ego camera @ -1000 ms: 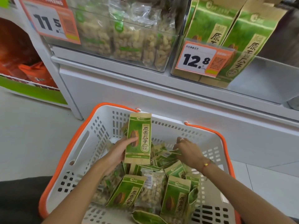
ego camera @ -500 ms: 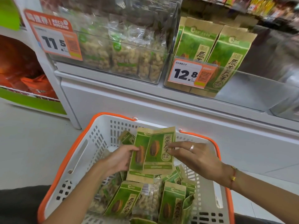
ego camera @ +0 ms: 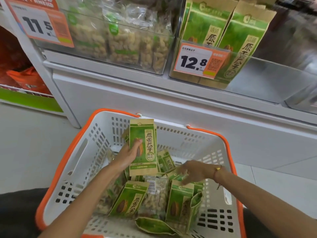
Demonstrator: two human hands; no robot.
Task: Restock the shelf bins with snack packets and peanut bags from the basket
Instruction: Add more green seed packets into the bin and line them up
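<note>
my left hand grips a light, crinkly snack packet upright at the basket's twelve o'clock; right hand, blurred, seems relaxed over the pile. i'd hold its stiff edges.

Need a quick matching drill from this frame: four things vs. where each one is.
Things:
1. left hand
2. right hand
3. 12.8 price tag
4. peanut bag

Places:
A. lying among green packets in the basket
B. holding an upright green packet
C. on the front of the green-packet bin
D. reaching down over packets in the basket

Pairs: 1-B, 2-D, 3-C, 4-A
</note>
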